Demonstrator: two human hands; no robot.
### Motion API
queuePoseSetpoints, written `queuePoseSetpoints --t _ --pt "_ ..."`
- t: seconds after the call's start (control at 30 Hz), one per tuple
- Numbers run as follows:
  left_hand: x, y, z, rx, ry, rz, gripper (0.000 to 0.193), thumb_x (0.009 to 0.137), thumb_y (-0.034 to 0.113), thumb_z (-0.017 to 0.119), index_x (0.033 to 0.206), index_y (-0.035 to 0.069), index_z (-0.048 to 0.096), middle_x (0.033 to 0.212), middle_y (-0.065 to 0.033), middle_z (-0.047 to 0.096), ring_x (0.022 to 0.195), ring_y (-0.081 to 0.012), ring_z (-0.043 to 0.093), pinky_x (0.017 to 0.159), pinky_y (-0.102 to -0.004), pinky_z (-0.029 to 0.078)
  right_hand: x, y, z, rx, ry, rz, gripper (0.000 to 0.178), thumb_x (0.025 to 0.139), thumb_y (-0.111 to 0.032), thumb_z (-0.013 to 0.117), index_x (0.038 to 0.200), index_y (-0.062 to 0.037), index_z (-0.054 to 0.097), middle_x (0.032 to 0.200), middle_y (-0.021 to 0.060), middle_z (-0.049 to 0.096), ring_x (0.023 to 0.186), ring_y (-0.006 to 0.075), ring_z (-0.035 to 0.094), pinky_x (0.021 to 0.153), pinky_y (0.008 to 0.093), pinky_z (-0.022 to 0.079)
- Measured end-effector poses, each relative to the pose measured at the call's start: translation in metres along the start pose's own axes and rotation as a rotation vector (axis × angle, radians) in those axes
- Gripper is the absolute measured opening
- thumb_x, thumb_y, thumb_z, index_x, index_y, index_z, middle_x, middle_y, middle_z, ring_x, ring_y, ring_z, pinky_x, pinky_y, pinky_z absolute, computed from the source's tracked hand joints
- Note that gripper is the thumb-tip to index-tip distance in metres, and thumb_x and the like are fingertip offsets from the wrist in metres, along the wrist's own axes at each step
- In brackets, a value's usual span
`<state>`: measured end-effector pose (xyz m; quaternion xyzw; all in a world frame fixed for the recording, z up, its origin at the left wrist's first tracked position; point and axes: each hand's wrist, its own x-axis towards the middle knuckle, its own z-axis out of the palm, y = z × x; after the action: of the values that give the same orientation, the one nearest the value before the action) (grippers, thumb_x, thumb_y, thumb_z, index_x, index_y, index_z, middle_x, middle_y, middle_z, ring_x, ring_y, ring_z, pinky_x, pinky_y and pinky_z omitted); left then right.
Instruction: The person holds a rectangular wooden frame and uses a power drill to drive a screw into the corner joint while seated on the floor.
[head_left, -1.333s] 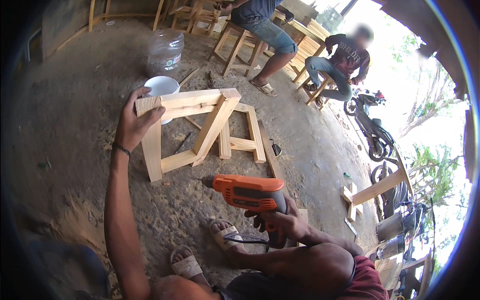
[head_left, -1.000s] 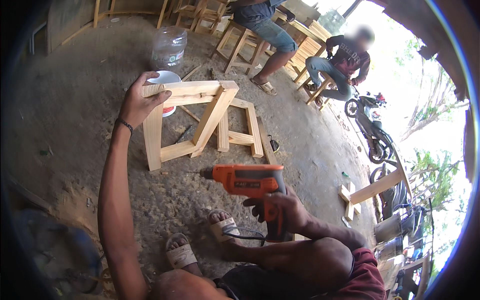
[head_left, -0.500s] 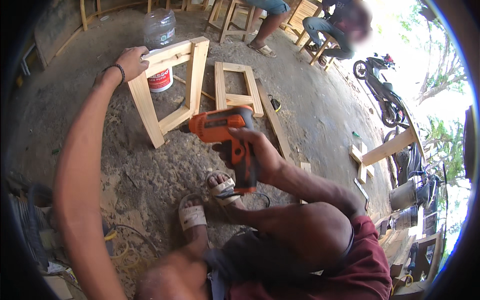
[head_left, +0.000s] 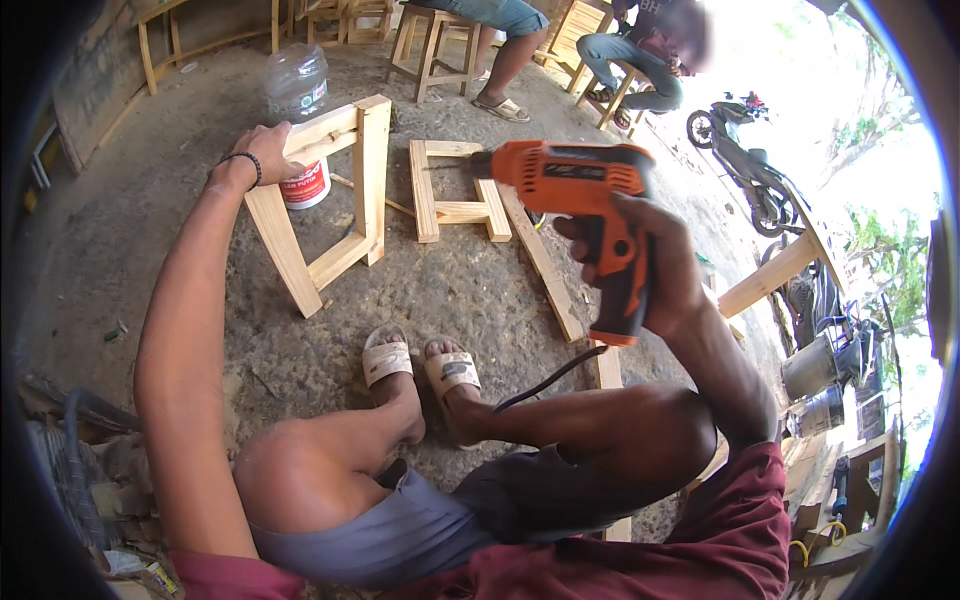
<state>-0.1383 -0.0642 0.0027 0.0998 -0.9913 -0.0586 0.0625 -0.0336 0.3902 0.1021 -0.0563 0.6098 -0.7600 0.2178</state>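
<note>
My left hand (head_left: 265,157) is closed over the top left corner of a pale wooden frame (head_left: 371,175), which stands tilted on the floor. My right hand (head_left: 665,262) is wrapped around the handle of an orange and black corded power drill (head_left: 575,180), raised off to the right of that frame. The drill's nose points left, apart from any wood, and the cord hangs from the handle's base past my knee. A second wooden frame (head_left: 424,200) lies flat on the floor, partly behind the drill's nose.
Behind the held frame are a white and red tub (head_left: 310,188) and a clear plastic water jug (head_left: 297,82). A long board (head_left: 548,275) lies right of my feet. Two people sit on wooden stools (head_left: 440,55) farther back. A motorbike (head_left: 745,165) and metal buckets (head_left: 808,375) stand at the right.
The drill in my right hand has moved up and to the right, away from the frame's lower right corner. My left hand still grips the frame's top. My feet have shifted.
</note>
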Motion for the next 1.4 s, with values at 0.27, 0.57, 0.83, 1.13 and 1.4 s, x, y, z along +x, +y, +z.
queuePoseSetpoints --t 0.27,0.57,0.83,1.13,1.4 --pt "-0.001 -0.011 0.002 0.041 0.011 0.021 0.063 0.078 0.030 0.083 0.128 0.001 0.058 0.120 -0.0261 0.070 0.116 -0.0420 0.066 0.102 -0.0481 0.054 -0.018 -0.009 0.003 0.186 -0.045 -0.147 0.054 0.106 -0.033 0.046 0.143 0.0063 0.047 0.118 0.0212 0.069 0.087 0.0210 0.066 0.070 0.0330 0.058" --pt "-0.004 -0.017 0.018 0.039 0.129 0.126 0.060 0.079 0.030 0.078 0.126 0.000 0.055 0.109 -0.0287 0.071 0.107 -0.0456 0.067 0.095 -0.0520 0.054 0.012 0.091 -0.007 0.794 -0.242 -0.034 0.062 0.100 -0.029 0.057 0.152 0.0002 0.039 0.124 0.0277 0.059 0.090 0.0267 0.061 0.072 0.0378 0.057" --pt "-0.023 0.004 0.007 0.039 0.063 0.070 0.063 0.080 0.024 0.075 0.134 0.000 0.053 0.109 -0.0286 0.071 0.107 -0.0438 0.067 0.094 -0.0504 0.054 0.047 0.206 -0.042 0.935 -0.169 0.014 0.065 0.097 -0.026 0.061 0.152 0.0003 0.037 0.127 0.0255 0.057 0.097 0.0267 0.063 0.077 0.0370 0.058" --pt "-0.012 -0.003 0.010 0.102 0.063 0.061 0.061 0.078 0.019 0.078 0.131 0.001 0.052 0.111 -0.0261 0.071 0.109 -0.0432 0.068 0.094 -0.0503 0.054 0.016 0.190 -0.059 0.711 -0.149 -0.313 0.072 0.089 -0.031 0.067 0.144 0.0078 0.042 0.120 0.0245 0.059 0.094 0.0284 0.062 0.074 0.0378 0.056" --pt "-0.003 -0.007 0.012 0.133 0.044 0.034 0.057 0.080 0.024 0.079 0.126 0.001 0.053 0.112 -0.0257 0.071 0.108 -0.0433 0.068 0.093 -0.0504 0.055 -0.016 0.218 -0.066 0.524 -0.076 -0.249 0.074 0.084 -0.028 0.070 0.140 0.0115 0.044 0.117 0.0248 0.061 0.091 0.0293 0.065 0.073 0.0386 0.057"
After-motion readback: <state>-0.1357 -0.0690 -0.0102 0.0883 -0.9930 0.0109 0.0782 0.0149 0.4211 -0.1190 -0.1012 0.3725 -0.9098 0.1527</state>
